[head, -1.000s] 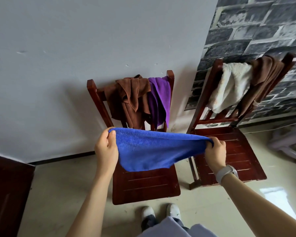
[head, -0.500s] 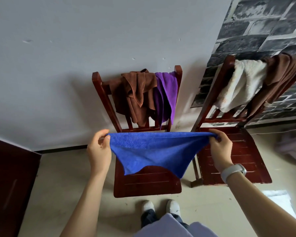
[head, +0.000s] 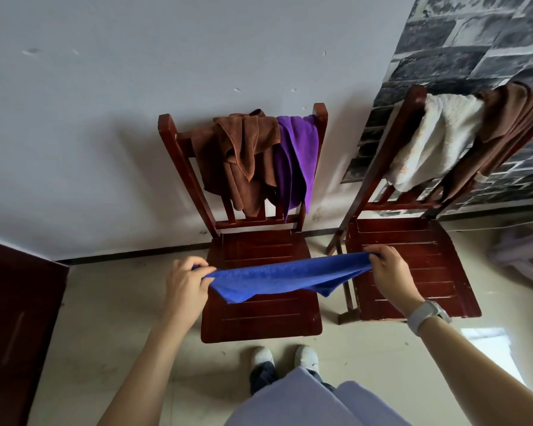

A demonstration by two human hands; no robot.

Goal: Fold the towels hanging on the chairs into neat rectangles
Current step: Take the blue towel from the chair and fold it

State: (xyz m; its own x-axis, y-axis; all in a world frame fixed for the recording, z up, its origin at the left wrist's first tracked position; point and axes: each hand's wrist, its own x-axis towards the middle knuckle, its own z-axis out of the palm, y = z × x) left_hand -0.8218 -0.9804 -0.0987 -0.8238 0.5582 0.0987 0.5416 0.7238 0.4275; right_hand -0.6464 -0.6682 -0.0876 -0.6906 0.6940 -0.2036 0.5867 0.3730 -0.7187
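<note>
From the head view, two dark red wooden chairs stand side by side against the wall: the left chair (head: 260,321) carries a crumpled brown towel (head: 243,161) and a purple towel (head: 299,161) over its backrest, the right chair (head: 413,272) a cream fluffy towel (head: 434,139) and another brown towel (head: 505,127). The blue microfibre towel (head: 286,276) is stretched level above the left chair's seat, hiding its middle slats. The left hand (head: 186,285) pinches one end with curled fingers, and the right hand (head: 390,270), a white watch (head: 425,315) at its wrist, grips the other.
</note>
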